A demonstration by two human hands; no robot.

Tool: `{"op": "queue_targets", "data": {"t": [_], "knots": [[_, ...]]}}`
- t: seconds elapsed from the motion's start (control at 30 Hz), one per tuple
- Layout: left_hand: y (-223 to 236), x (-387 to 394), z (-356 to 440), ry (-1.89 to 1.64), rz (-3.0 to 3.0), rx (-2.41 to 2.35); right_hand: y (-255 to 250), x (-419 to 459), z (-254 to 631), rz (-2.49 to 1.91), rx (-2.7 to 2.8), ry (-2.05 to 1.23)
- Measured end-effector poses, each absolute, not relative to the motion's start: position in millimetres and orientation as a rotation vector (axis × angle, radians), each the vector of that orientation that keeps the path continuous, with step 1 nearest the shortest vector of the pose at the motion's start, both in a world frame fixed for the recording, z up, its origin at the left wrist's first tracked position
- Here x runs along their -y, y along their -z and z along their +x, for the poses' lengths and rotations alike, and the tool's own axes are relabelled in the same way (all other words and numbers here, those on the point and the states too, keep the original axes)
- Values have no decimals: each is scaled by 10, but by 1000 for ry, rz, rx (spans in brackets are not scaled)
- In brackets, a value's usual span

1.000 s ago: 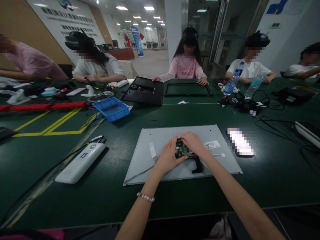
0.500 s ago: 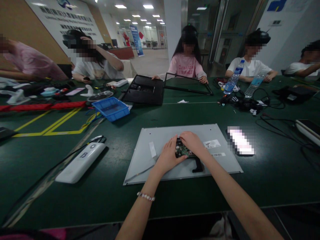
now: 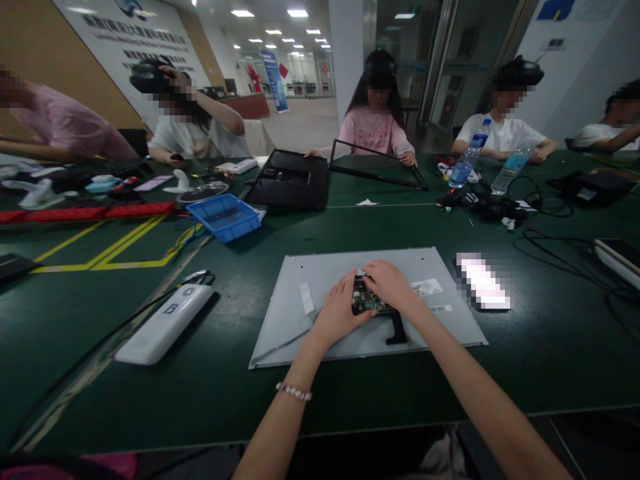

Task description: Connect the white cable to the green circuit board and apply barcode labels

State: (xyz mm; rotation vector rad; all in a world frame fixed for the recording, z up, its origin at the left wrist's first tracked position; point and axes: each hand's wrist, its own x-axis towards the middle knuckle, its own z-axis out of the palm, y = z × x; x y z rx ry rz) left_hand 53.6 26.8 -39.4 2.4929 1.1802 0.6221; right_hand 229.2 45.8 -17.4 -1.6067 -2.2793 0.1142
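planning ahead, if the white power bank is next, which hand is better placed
Left, likely: the left hand is nearer the power bank; the right hand is farther. Both touch the circuit board.

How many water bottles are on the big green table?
2. Both are at the far right of the table: one bottle with a dark blue label, and just right of it a bottle with a light blue label.

White power bank (image 3: 167, 325) rests left of center; blue plastic basket (image 3: 225, 219) beyond it; two water bottles (image 3: 470, 153) stand far right.
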Motion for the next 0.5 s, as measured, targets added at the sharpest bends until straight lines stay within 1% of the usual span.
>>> {"op": "queue_targets", "data": {"t": [0.2,0.37,0.5], "knots": [[341,-244,534,-602,2491,-1193,142,-256,2885,-1734,2159,-239],[311,-235,535,-584,2483,-1200,338,-92,3489,-1902,2016,-333],[310,-236,540,-571,2483,-1215,468,-39,3673,-1935,1933,-390]]}}
